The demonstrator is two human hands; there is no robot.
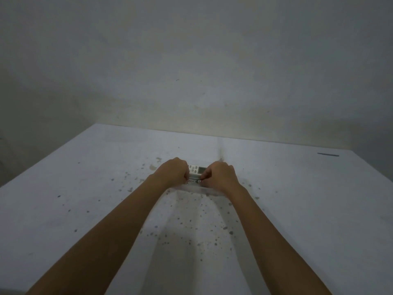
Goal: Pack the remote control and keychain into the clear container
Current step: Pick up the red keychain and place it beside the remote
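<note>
White plastic marks the small rectangular remote control [196, 169], with pale buttons on its left part and a grey display window on its right; it lies crosswise between the two hands, far out on the white, grey-speckled table [85, 199]. Just in front of it a thin metal keychain [192, 181] is stretched, a small ring seen at its left end and a small pale tag at its right. A faint clear band [191, 189] below the wrists is taken to be the near wall of the clear container, so both items are judged to sit in or over it; this cannot be confirmed.

The left hand [173, 172] is curled nearly closed, fingertips pinched at the ring end of the keychain. The right hand [220, 177] is likewise curled, thumb and fingers pinched at the tag end, knuckles just beside the remote's display. Whether either hand also touches the remote cannot be told.

The remote is judged light, rigid and smooth, best taken by its long edges and kept off the buttons and display. The keychain is judged light, limp and prone to tangle or slide; it is best held by ring or tag and laid flat beside the remote. The container's thin walls are expected to flex and slide easily.
</note>
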